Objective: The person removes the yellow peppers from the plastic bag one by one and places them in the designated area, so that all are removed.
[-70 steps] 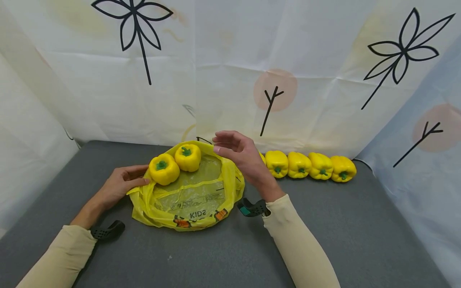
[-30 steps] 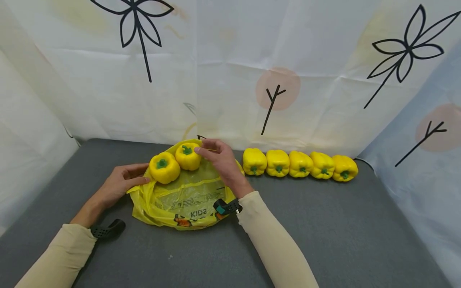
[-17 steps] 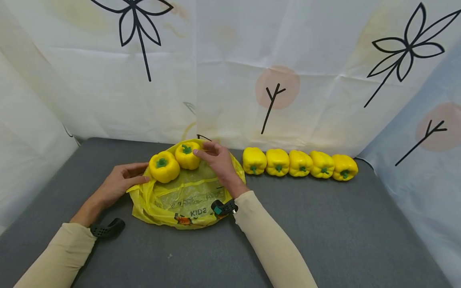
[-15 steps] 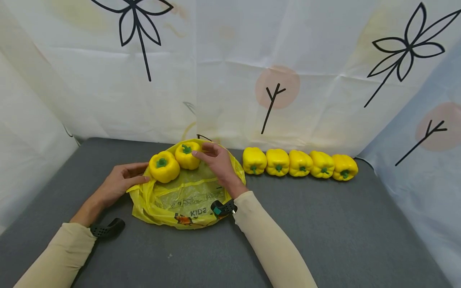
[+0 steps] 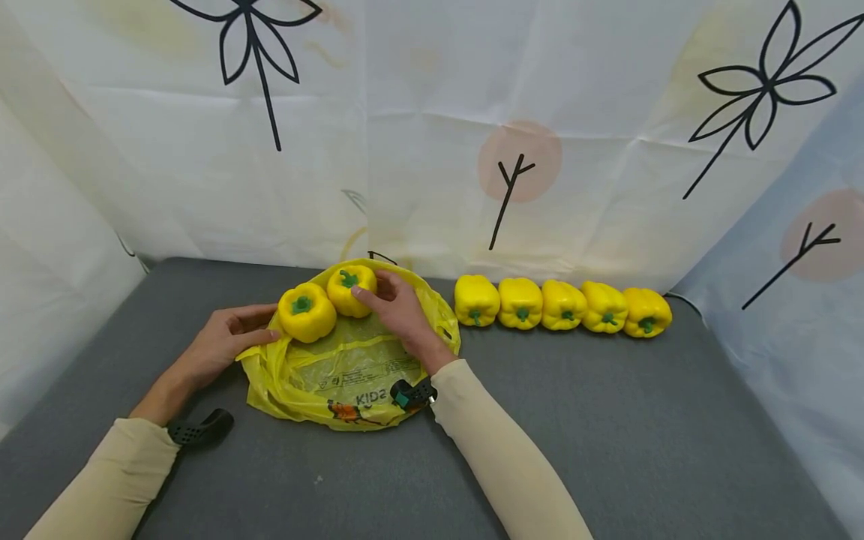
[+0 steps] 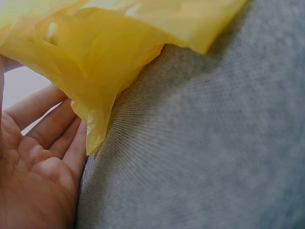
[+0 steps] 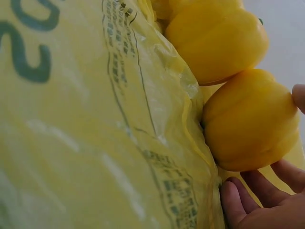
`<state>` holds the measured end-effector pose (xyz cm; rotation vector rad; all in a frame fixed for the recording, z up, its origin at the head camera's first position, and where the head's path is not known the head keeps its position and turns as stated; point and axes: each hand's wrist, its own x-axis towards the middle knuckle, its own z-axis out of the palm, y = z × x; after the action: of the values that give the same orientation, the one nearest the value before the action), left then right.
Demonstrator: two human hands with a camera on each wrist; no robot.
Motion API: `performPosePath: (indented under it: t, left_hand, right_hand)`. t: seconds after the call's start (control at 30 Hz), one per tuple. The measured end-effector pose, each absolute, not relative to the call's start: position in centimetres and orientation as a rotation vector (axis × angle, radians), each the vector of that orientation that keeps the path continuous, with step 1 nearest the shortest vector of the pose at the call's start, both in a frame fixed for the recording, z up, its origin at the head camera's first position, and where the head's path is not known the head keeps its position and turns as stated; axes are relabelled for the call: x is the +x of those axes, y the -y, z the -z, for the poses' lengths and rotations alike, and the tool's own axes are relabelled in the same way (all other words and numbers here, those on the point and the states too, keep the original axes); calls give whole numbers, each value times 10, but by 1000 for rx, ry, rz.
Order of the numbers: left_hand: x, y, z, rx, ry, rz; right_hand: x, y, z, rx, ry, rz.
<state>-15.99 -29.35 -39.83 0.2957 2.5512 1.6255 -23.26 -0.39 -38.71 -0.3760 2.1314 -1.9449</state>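
Note:
A yellow plastic bag (image 5: 354, 352) lies spread on the dark table with its mouth facing up. Two yellow bell peppers stand in its far left part, stems up: a nearer pepper (image 5: 307, 313) and a farther pepper (image 5: 351, 291). My right hand (image 5: 403, 311) holds the farther one from its right side, thumb in front; the right wrist view shows fingertips against this pepper (image 7: 252, 121). At the bag's left rim, my left hand (image 5: 219, 341) rests with fingers extended. In the left wrist view, those fingers (image 6: 50, 121) lie behind a bag fold (image 6: 102, 71).
Several more yellow bell peppers (image 5: 520, 304) lie in a row along the table's back right, stems toward me. A white patterned cloth (image 5: 425, 187) hangs behind the grey table (image 5: 607, 420). Both wrists wear black bands.
My right hand has come from above the bag's right rim, leftward and down, onto the farther pepper in the bag, and its thumb now lies over its front. The left hand stays put.

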Motion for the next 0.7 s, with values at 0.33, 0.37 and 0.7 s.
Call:
performPosePath:
  t: [0.33, 0.37, 0.7]
  left_hand:
    - [-159, 294, 398, 299, -2553, -1637]
    - [-159, 294, 398, 300, -2549, -1640]
    - [-159, 295, 401, 338, -2527, -1674]
  right_hand:
    - [-231, 1, 385, -349, -2129, 1932]
    - [-231, 0, 384, -356, -2123, 1931]
    - [-231, -10, 381, -506, -2063, 1851]
